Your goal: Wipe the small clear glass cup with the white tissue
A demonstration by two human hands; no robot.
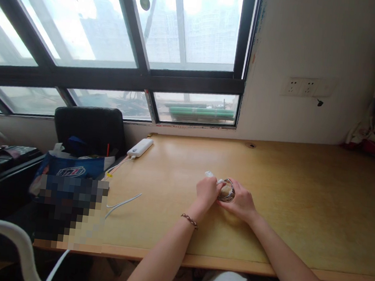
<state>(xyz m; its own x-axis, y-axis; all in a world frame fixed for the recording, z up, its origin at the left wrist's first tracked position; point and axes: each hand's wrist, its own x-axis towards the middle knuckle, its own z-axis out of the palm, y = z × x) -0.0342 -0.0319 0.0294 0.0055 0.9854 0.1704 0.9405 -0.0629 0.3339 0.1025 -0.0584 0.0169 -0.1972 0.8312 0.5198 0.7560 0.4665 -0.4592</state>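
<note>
My left hand [206, 190] is closed around a crumpled white tissue [209, 174], whose end sticks up above the fist. Part of the tissue reaches to the rim of a small round glass [226, 192]. My right hand [240, 199] curls about the far and right sides of this glass, and its open end faces me. The tabletop's tan colour seems to show through it. Both hands meet over the middle of the wooden table [301, 207]. The fingertips of my left hand are partly hidden at the glass.
A white power bank [140, 148] with a cable plugged in lies at the table's back left. Another white cable end [126, 202] rests nearer. A black chair [89, 127] holds a blue bag [69, 165]. Wall sockets [300, 86] are above the table.
</note>
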